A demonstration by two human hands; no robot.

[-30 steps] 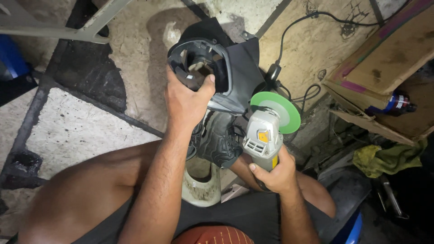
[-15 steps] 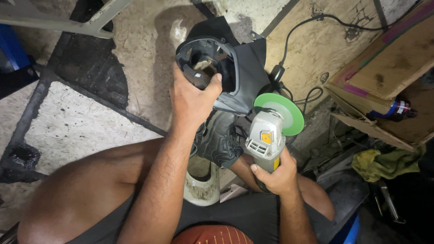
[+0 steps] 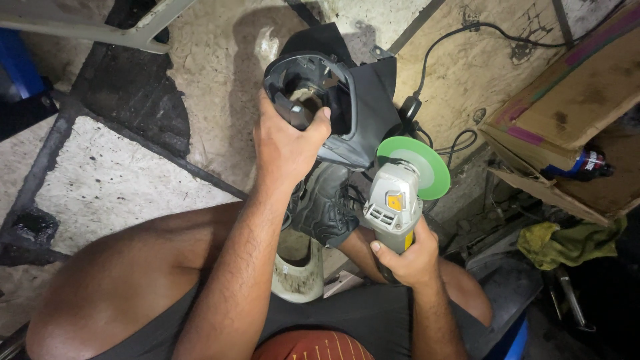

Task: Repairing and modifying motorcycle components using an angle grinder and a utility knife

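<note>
My left hand (image 3: pixel 287 143) grips the rim of a black plastic housing (image 3: pixel 347 107) with a round opening and holds it up in the middle of the view. My right hand (image 3: pixel 407 257) is closed around the body of a grey angle grinder (image 3: pixel 395 203). Its green disc (image 3: pixel 417 163) sits just right of and below the housing, close to its lower edge. I cannot tell if disc and housing touch. The grinder's black cord (image 3: pixel 440 47) runs up and away across the floor.
A black shoe (image 3: pixel 327 203) and a whitish plastic piece (image 3: pixel 297 277) lie below the housing, between my legs. A cardboard box (image 3: pixel 567 113) with a dark spray can (image 3: pixel 580 163) stands at the right, a yellow-green rag (image 3: pixel 567 243) below it. The cracked concrete floor (image 3: pixel 113 180) spreads left.
My left hand has lifted and turned the housing a little up and to the right. The grinder in my right hand has shifted slightly right with it.
</note>
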